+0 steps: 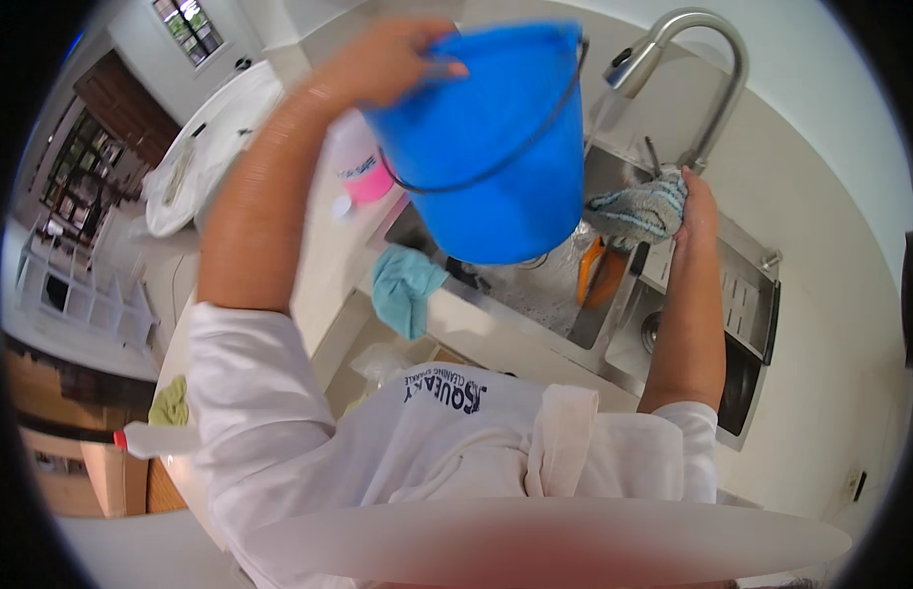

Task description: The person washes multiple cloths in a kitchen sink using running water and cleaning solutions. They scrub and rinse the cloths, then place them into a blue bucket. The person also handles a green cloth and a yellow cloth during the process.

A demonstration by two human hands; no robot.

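A blue bucket [486,147] with a dark wire handle hangs over the sink, tilted. My left hand [407,61] grips it at the upper left, by the rim. At the right of the bucket, my right hand [699,211] is closed on a grey striped cloth [638,210], just below the faucet [731,98]. Under the bucket, the steel sink [496,302] holds wet, sudsy-looking contents and an orange item [601,273] whose kind I cannot make out. A light blue cloth [405,292] drapes over the sink's front-left edge.
Left of the bucket stands a bottle of pink liquid [366,182] with a white cap [342,207] beside it. A second basin [633,329] with a slotted tray [739,304] lies to the right. A green cloth [169,402] and a white spray bottle [157,440] are at the lower left.
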